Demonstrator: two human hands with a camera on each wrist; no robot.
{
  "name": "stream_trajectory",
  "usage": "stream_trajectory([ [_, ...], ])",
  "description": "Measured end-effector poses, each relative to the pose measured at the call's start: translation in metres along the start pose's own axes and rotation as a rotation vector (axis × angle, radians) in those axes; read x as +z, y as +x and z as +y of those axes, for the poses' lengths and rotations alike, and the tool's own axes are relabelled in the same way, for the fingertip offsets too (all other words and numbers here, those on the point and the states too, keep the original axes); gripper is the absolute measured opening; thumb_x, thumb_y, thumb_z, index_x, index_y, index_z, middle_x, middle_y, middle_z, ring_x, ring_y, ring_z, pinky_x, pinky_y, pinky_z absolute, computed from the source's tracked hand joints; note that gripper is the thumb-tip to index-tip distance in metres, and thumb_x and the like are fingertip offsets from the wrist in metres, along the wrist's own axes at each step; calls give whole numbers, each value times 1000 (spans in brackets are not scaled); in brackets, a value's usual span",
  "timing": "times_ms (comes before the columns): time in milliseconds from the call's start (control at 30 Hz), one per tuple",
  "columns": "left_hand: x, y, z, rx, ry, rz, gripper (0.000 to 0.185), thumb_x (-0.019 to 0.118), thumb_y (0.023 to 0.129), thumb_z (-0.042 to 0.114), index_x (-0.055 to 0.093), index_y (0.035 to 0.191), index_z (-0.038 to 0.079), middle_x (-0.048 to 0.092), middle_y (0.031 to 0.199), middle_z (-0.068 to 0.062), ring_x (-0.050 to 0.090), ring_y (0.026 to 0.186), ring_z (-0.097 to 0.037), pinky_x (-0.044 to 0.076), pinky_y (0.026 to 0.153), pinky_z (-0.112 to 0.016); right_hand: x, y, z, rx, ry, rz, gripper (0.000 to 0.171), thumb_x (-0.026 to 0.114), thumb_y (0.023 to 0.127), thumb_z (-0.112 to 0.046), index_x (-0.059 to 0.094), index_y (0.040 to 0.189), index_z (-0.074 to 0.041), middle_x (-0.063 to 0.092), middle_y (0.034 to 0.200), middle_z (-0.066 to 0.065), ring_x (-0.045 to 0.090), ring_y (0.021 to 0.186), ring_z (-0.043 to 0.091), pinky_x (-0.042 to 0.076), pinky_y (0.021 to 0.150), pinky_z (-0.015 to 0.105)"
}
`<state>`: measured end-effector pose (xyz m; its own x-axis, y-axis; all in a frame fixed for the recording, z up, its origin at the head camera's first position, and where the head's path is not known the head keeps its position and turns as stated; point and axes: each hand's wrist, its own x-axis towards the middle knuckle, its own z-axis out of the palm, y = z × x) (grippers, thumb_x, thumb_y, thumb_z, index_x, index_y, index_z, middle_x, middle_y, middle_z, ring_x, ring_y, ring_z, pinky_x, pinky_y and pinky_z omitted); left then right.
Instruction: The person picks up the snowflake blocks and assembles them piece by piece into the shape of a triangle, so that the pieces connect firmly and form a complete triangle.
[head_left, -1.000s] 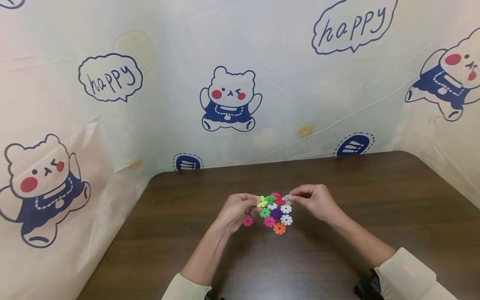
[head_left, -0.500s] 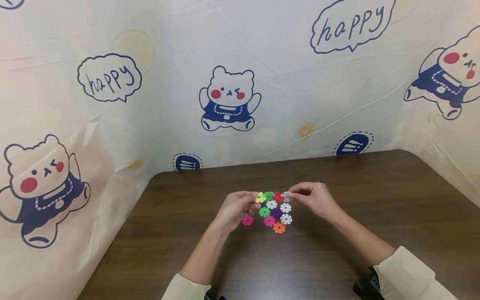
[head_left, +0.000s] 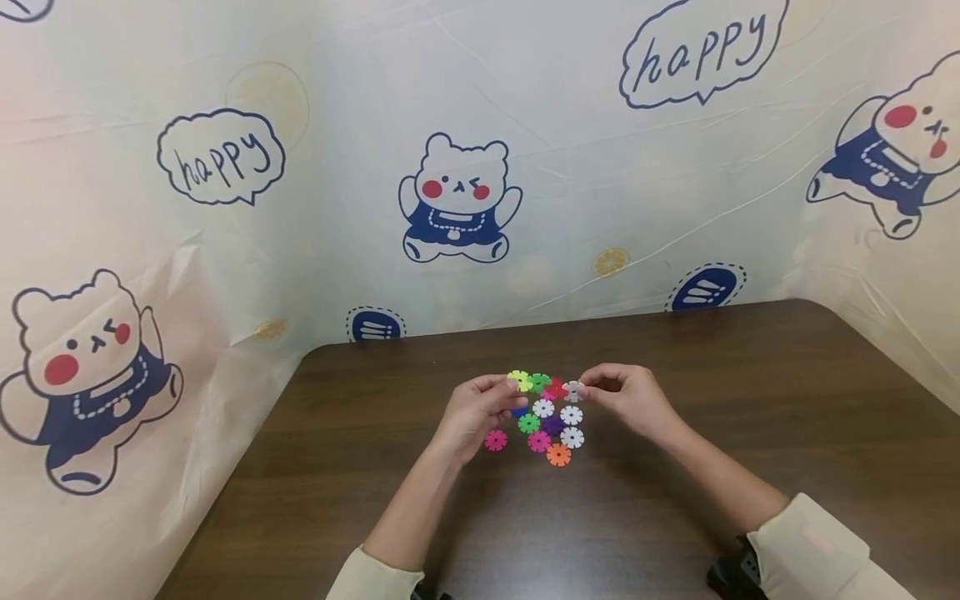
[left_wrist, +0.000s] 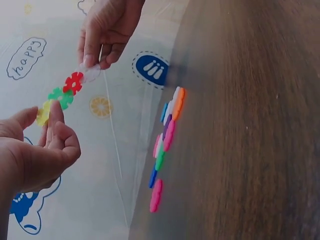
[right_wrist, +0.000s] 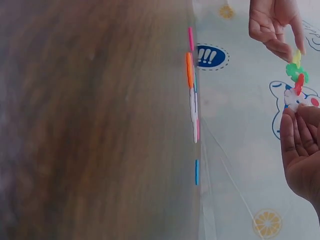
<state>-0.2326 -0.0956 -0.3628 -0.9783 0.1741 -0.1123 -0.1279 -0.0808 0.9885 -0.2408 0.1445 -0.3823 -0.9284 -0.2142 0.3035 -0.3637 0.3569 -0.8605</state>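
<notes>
A short chain of interlocking snowflake discs hangs in the air between both hands. From left to right it runs yellow disc [head_left: 520, 381], green disc [left_wrist: 61, 98], red disc [left_wrist: 73, 83] and white disc [head_left: 573, 391], joined edge to edge. My left hand [head_left: 474, 414] pinches the yellow end between thumb and finger. At the other end, my right hand [head_left: 632, 398] pinches the white disc, and its fingertips cover part of it. Both wrist views show the chain raised well above the tabletop.
Several loose discs lie flat on the brown wooden table [head_left: 360, 500] below the chain, among them an orange disc [head_left: 558, 454], a purple disc [head_left: 552, 425] and a pink disc [head_left: 496, 440]. A blue disc [right_wrist: 197, 172] lies apart in the right wrist view. A printed curtain [head_left: 337, 208] stands behind.
The chain has risen slightly, its yellow end most, as my left hand lifted. More of a blue disc now shows beside the left fingers. Both hands keep their pinch.
</notes>
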Motion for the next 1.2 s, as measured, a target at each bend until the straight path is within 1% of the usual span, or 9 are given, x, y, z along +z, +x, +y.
stream_trajectory([
  [100,2,0,0,30,-6,22,30,65,90,19,61,110,-3,70,87,-6,67,79,-14,48,72,-28,1,-1,-1,-10,-2,-16,12,72,83,-9,71,91,-1,66,82,7,57,72,20,51,62,23],
  [200,4,-1,1,55,-6,31,28,67,89,18,62,107,-3,70,83,-5,67,78,-14,46,71,-28,2,-2,-2,-13,-9,-38,12,73,83,-10,71,91,-2,66,83,6,56,73,20,51,62,24],
  [467,6,-2,2,79,30,25,26,68,88,16,63,104,-4,70,83,-6,64,74,-13,45,70,-28,4,-3,-4,-9,-16,-78,11,72,83,-10,70,92,-3,65,84,6,56,73,20,51,63,24],
  [733,6,-1,1,67,16,43,25,68,88,17,64,102,-3,70,82,-5,67,75,-13,46,71,-29,4,-2,-2,9,-14,-109,10,71,84,-8,70,92,-2,65,83,6,56,73,20,51,62,25],
  [967,4,-1,0,45,30,43,28,65,90,14,59,109,-4,69,85,-5,66,77,-13,47,71,-27,1,-1,-2,-1,-27,-70,9,70,85,-8,70,92,-2,64,81,6,55,70,20,50,59,26],
  [1033,4,0,-1,47,61,60,30,65,90,14,57,112,-4,68,90,-7,65,80,-14,48,72,-28,1,-1,-3,-8,-31,-60,9,70,85,-8,70,92,-2,64,81,6,55,70,21,50,59,25],
  [1100,4,1,-2,72,125,94,34,66,89,15,56,116,-3,65,98,-9,64,86,-17,49,75,-30,1,-1,-2,-12,-31,-54,9,70,85,-8,70,92,-1,64,81,6,55,70,22,49,58,25],
  [1167,4,1,-3,119,217,135,37,67,88,18,55,119,0,62,106,-11,61,94,-20,51,79,-33,1,0,-2,-14,-27,-53,10,70,85,-8,70,91,-1,64,80,6,54,70,23,48,58,25],
  [1200,5,2,-4,156,277,149,39,68,88,19,55,120,1,60,111,-12,59,98,-22,50,83,-36,1,0,-2,-17,-29,-53,10,70,85,-9,70,91,-1,64,80,6,54,70,22,48,58,24],
])
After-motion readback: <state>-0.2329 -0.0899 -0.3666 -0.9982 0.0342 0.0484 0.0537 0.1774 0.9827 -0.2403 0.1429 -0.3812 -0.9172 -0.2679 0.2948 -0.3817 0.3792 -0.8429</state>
